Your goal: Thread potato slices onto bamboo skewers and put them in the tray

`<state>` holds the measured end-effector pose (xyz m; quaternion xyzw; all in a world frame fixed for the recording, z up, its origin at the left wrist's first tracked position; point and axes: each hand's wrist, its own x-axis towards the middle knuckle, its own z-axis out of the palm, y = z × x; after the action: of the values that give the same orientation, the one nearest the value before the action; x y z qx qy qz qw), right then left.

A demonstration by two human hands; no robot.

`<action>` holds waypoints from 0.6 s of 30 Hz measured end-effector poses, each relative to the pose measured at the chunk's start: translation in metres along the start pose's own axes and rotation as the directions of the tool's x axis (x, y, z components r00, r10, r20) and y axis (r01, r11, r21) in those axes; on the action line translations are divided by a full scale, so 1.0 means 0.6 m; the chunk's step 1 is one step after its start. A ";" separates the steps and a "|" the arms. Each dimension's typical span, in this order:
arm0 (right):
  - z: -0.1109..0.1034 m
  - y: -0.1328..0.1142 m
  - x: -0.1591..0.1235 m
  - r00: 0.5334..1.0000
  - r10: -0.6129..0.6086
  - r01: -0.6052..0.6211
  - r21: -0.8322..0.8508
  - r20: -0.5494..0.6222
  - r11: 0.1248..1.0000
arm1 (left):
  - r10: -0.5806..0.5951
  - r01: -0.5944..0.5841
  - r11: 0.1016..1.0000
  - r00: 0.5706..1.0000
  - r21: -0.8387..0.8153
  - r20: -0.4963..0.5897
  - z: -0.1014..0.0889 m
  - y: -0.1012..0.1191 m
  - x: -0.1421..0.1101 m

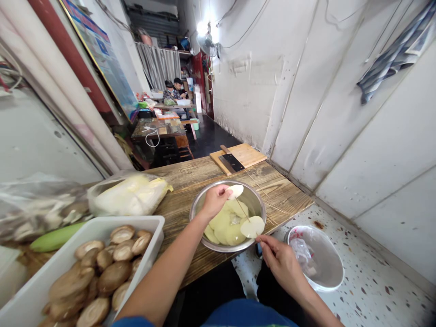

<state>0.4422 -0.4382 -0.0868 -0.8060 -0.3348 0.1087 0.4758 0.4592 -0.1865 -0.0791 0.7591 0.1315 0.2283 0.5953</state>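
Holding pale slice (235, 191) in left hand (214, 200), skewer (243, 209) in right hand (279, 255), poster (102, 55) illegible

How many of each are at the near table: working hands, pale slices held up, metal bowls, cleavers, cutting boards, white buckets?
Hands: 2, left hand and right hand
Held-up pale slices: 2
Metal bowl: 1
Cleaver: 1
Cutting board: 1
White bucket: 1
Total: 8

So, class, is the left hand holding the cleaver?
No, the left hand holds a pale slice, while the cleaver lies on the board.
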 end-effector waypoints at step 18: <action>0.025 0.011 0.007 0.979 -0.134 0.117 -0.114 -0.154 0.987 | -0.464 0.407 0.670 0.882 -0.621 0.077 0.004 0.013 -0.002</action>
<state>0.4408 -0.4275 -0.0995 -0.8130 -0.3509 -0.0046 0.4645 0.4588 -0.1913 -0.0726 0.4560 0.2523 0.1429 0.8414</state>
